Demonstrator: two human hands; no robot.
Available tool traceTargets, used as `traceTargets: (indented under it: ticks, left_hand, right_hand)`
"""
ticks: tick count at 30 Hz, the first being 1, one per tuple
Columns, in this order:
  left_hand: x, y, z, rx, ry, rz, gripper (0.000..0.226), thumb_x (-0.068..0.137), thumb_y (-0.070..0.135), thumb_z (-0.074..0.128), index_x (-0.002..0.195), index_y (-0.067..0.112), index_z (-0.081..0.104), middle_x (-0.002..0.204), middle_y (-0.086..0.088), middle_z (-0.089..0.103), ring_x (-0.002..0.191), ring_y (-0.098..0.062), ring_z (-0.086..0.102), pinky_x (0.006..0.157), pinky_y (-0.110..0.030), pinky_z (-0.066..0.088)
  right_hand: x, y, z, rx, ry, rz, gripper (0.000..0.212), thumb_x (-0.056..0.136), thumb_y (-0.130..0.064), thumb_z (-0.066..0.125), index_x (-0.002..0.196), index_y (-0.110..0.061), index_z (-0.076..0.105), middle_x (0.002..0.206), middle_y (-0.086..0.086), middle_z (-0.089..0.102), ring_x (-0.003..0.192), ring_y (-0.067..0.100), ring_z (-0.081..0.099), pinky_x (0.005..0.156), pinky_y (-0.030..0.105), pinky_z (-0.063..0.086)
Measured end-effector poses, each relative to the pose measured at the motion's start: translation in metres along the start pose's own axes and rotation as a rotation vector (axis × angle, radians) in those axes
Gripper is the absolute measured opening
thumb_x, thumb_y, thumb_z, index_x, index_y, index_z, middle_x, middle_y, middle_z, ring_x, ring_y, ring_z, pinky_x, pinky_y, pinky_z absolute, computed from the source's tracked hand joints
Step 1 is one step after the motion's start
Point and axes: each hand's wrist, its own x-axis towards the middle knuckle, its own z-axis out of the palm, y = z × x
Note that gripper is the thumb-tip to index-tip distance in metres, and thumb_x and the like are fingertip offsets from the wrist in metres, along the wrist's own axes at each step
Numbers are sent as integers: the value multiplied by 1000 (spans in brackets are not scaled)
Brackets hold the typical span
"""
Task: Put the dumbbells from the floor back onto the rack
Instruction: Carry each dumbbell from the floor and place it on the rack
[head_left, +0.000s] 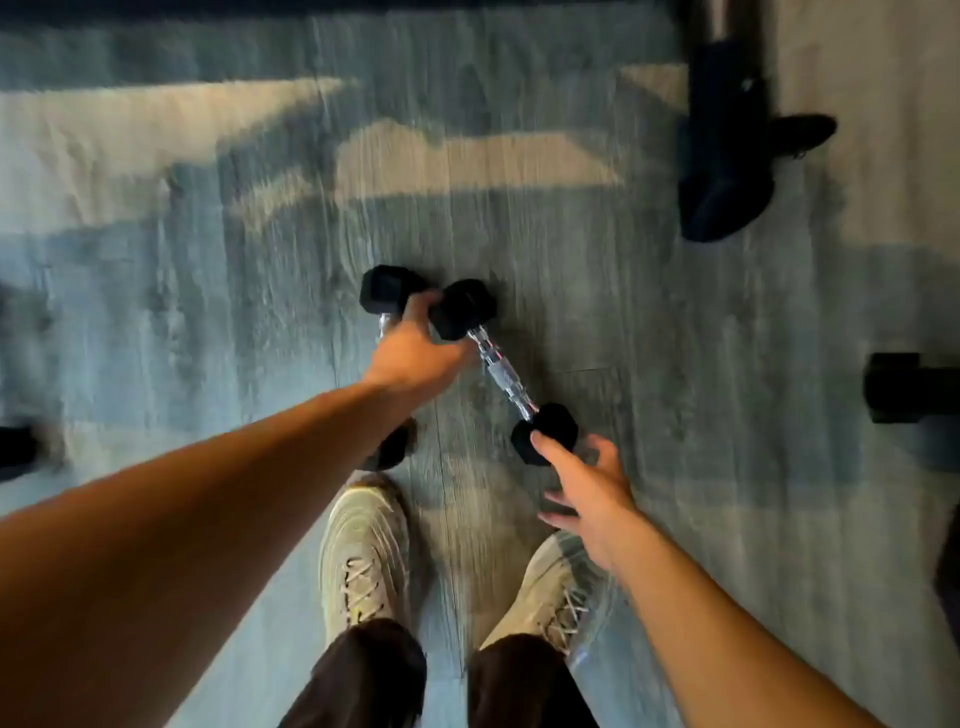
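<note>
Dumbbells: two black hex-headed, chrome-handled, crossed on the floor (597, 291).
Left hand (415, 348): closed around the left dumbbell (387, 288) handle.
Right hand (587, 493): fingers spread, thumb touching the right dumbbell (498, 364) near head.

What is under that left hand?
The left hand wraps a dumbbell: black ends show above and below it. The handle is mostly covered, one shiny bit visible.

Floor (597, 291) open ahead; black rack foot (727, 171) blocks upper right, another dumbbell (904, 387) far right, shoes (363, 545) below.
</note>
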Motion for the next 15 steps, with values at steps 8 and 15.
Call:
traceTargets:
  ticks: [8, 15]
  left_hand:
    - [61, 13, 26, 295, -28, 99, 62, 74, 37, 75, 129, 34, 46, 118, -9, 59, 99, -28, 60, 76, -31, 48]
    - [-63, 32, -25, 62, -87, 7, 40, 68, 24, 83, 97, 35, 58, 88, -1, 71, 75, -25, 69, 65, -37, 58]
  right_hand:
    - [39, -8, 33, 312, 58, 35, 59, 70, -10, 85, 118, -21, 51, 109, 6, 56, 87, 21, 60, 54, 33, 63]
    - [-110, -7, -28, 57, 105, -56, 46, 60, -21, 82, 95, -19, 52, 88, 7, 66, 71, 21, 66, 47, 31, 56]
